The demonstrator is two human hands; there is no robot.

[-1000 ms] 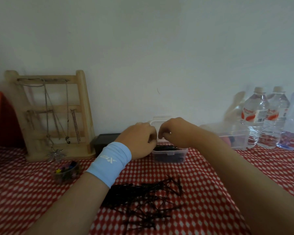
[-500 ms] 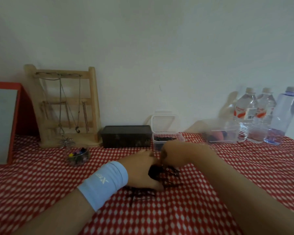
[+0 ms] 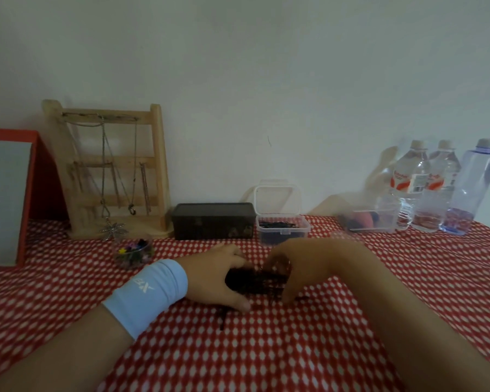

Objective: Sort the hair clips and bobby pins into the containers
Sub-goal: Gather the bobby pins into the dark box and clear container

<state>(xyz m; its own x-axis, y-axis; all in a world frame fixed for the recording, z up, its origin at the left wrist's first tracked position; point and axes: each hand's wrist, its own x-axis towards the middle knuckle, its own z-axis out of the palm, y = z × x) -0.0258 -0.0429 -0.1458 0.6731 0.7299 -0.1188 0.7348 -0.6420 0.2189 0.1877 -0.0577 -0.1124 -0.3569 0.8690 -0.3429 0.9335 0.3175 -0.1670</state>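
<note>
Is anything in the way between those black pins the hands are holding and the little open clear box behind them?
Nothing visible. The left hand and right hand grip the bobby pins, and only bare tablecloth lies between them and the open clear container. The black box stands aside, to its left.

Matt cloth tablecloth [image 3: 266,349], bare wooden rack [image 3: 159,165], clear glossy plastic container [image 3: 283,234] — thin metal bobby pins [image 3: 255,281], cloth wristband [image 3: 150,292]
</note>
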